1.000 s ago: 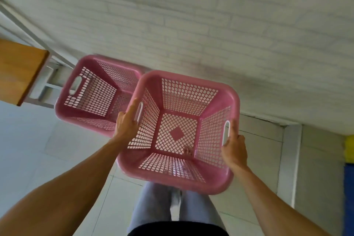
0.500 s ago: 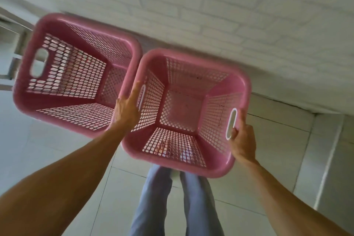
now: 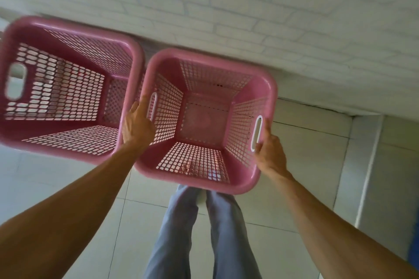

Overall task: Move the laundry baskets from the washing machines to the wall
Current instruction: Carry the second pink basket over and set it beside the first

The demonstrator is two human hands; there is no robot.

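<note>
Right basket (image 3: 267, 88): pink mesh, centre of the frame, open top facing the camera, empty.
Left hand (image 3: 137, 123): closed on the right basket's left wall beside its handle slot.
Right hand (image 3: 268, 153): gripping the right basket's right wall at the white-edged handle slot.
Left basket (image 3: 72, 29): same pink mesh, left of the frame, its rim just beside the held one.
Wall (image 3: 249, 7): white brick, across the top, right behind both baskets.
Floor (image 3: 306, 154): pale tiles, lower frame.

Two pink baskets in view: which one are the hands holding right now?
The right-hand pink basket, gripped at its white-edged side handles by the left hand and right hand. The left-hand pink basket beside it has no hand on it.
</note>
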